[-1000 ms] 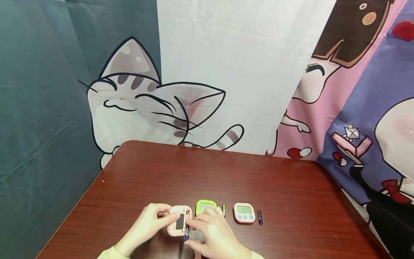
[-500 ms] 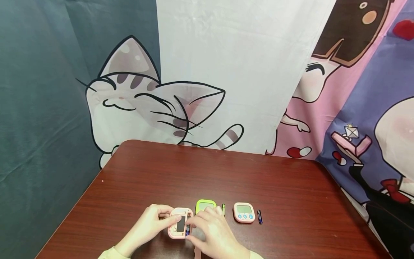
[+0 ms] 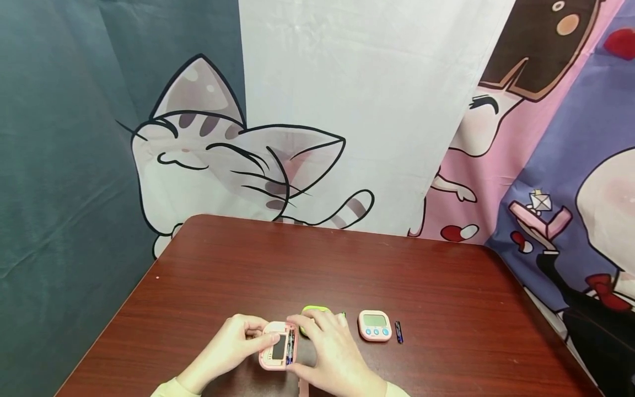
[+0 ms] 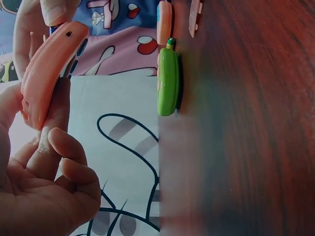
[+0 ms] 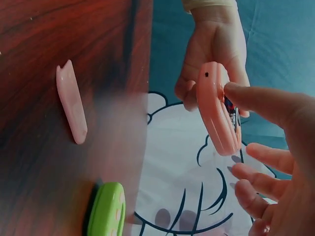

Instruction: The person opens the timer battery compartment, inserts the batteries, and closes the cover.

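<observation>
My left hand (image 3: 240, 337) grips a pink digital timer (image 3: 279, 346), its back face up, thumb across the back and fingers beneath. A dark blue battery (image 3: 290, 346) lies along the battery slot at the timer's right side. My right hand (image 3: 334, 350) reaches over that side, fingers spread. In the right wrist view its thumb (image 5: 238, 93) presses at one end of the battery, while the other fingers extend loosely past the timer's far end. A pink battery cover (image 5: 71, 103) lies on the table below the hands.
A green timer (image 4: 168, 81) lies just beyond my right hand, partly hidden by it in the head view, with a green battery (image 4: 171, 43) near it. Farther right are another pink timer (image 3: 374, 326) and a dark blue battery (image 3: 399, 332). Printed cloth hangs behind the table (image 3: 317, 264).
The battery, which stuck out past the timer's lower edge, now lies down inside the slot. My right fingers have come off its middle and spread toward the ends; the timer has shifted slightly toward me.
</observation>
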The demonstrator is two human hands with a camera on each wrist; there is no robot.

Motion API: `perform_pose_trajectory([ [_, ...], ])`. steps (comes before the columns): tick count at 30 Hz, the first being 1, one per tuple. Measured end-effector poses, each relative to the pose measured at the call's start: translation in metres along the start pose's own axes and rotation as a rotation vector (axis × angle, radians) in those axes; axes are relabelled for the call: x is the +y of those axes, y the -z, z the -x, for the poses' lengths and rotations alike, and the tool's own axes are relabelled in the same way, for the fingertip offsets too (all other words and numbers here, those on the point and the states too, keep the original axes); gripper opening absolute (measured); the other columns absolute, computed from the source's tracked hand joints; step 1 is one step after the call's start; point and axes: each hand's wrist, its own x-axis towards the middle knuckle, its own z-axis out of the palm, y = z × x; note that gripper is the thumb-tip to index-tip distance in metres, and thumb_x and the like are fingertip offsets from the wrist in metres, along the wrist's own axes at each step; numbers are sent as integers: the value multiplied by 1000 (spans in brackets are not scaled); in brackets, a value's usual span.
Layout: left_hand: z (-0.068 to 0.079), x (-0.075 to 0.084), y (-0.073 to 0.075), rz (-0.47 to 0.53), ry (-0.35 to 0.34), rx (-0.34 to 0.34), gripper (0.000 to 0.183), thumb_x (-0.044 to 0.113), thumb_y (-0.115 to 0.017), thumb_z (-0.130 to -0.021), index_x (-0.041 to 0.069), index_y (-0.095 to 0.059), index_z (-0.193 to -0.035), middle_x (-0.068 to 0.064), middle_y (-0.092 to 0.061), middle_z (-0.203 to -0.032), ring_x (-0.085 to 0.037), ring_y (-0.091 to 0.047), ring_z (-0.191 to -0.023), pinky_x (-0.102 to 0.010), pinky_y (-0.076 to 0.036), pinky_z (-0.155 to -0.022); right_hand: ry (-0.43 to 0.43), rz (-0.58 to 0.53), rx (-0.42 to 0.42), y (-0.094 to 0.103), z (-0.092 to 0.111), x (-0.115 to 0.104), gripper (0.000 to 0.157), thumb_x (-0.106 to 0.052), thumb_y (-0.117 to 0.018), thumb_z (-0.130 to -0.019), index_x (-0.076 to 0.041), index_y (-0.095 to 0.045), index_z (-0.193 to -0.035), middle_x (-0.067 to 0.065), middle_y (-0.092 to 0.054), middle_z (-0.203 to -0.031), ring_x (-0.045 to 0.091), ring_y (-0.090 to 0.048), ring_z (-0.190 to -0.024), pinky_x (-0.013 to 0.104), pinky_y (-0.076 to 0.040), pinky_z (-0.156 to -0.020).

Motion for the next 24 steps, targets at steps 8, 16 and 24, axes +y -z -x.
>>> perform_pose_trajectory([
  [8,1,0,-1,5,-9,-21,17,27,-67,-88,11,-72,-88,9,-66,-70,2,-55,-61,-21,-47,-54,-10,-27,-67,2,0,1,76,-49,-84,-60,-21,-58,-125,-12,-64,-111,8,-53,-100,33,-32,-79],
  [16,1,-1,-2,24,-13,-40,18,25,-67,-88,7,-72,-89,7,-68,-73,3,-57,-64,-21,-48,-55,-30,-73,-83,3,0,0,65,-46,-85,-58,-22,-63,-115,-19,-63,-94,2,-48,-83,32,-30,-76],
  [24,1,1,-3,34,-13,-43,19,24,-67,-88,6,-73,-90,4,-70,-75,2,-59,-65,-22,-50,-56,-72,-140,-117,4,1,-1,64,-40,-86,-58,-24,-60,-114,-22,-58,-88,1,-47,-82,48,-37,-81],
])
